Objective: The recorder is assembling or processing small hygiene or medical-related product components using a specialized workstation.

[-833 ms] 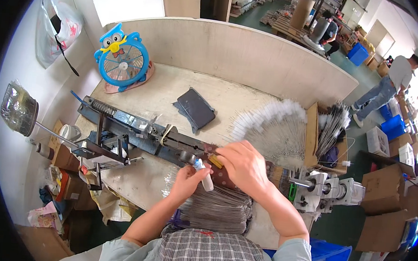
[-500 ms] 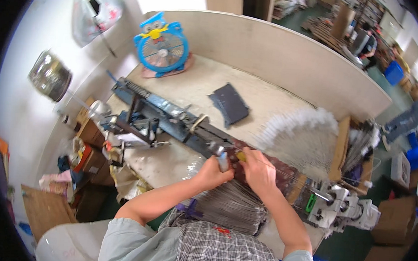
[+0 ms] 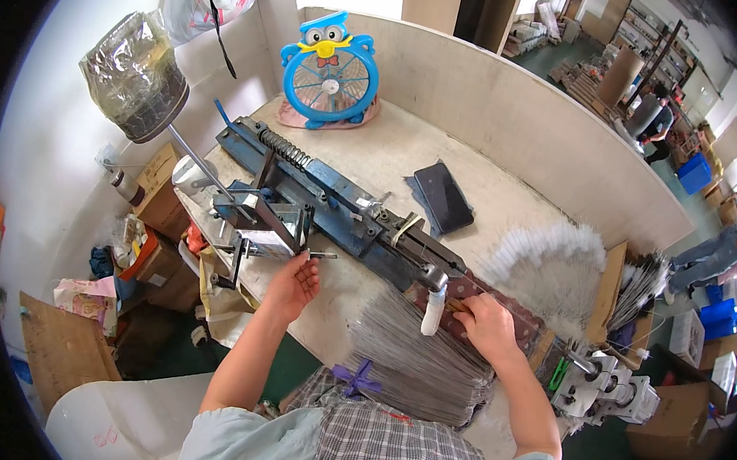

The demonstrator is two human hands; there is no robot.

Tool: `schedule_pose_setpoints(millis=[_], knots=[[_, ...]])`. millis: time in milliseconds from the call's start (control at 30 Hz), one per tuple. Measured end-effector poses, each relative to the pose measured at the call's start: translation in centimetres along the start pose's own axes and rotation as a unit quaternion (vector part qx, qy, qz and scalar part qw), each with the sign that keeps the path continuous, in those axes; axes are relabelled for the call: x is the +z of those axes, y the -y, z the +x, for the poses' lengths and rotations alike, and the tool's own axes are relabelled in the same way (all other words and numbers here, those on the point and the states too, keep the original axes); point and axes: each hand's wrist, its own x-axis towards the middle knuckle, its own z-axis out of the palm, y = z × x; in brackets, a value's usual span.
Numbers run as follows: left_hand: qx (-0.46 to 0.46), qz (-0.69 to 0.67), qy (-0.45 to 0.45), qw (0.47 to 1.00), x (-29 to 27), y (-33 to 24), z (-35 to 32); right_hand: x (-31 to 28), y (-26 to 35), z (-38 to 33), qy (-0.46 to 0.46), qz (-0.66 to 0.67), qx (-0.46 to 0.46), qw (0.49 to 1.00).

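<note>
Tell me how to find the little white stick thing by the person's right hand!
Start at the long blue metal machine lying across the workbench. Follow it to its near end, beside the right hand. The white handle hangs down there over a grey wire bundle; it is the only smooth white cylinder around.

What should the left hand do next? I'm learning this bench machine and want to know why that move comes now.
Probably close the left hand on the crank handle of the blue machine. The open palm sits just under that handle without gripping it, while the right hand presses at the machine's far end beside the white cylinder, seemingly holding work in place.
</note>
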Motion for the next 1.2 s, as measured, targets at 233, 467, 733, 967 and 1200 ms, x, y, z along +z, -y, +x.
schedule_pose_setpoints(millis=[233,467,733,967,1200], knots=[[-0.003,-0.072,-0.025,0.997,1.3,1.3,0.0,-1.6,-0.1,-0.6,0.052,-0.015,-0.041,0.998],[0.093,-0.113,-0.068,0.987,4.8,3.9,-1.9,-7.6,1.4,-1.7,-0.126,0.035,-0.124,0.984],[0.092,0.162,0.274,0.944,19.2,14.1,-6.7,-9.2,-1.8,-3.6,-0.06,0.197,0.088,0.975],[0.144,0.219,0.302,0.916,20.7,15.8,-6.0,-8.8,-3.2,-5.1,-0.153,0.202,0.052,0.966],[0.112,0.202,0.284,0.931,21.7,16.2,-6.1,-9.0,-3.9,-5.7,-0.137,0.174,-0.035,0.975]])
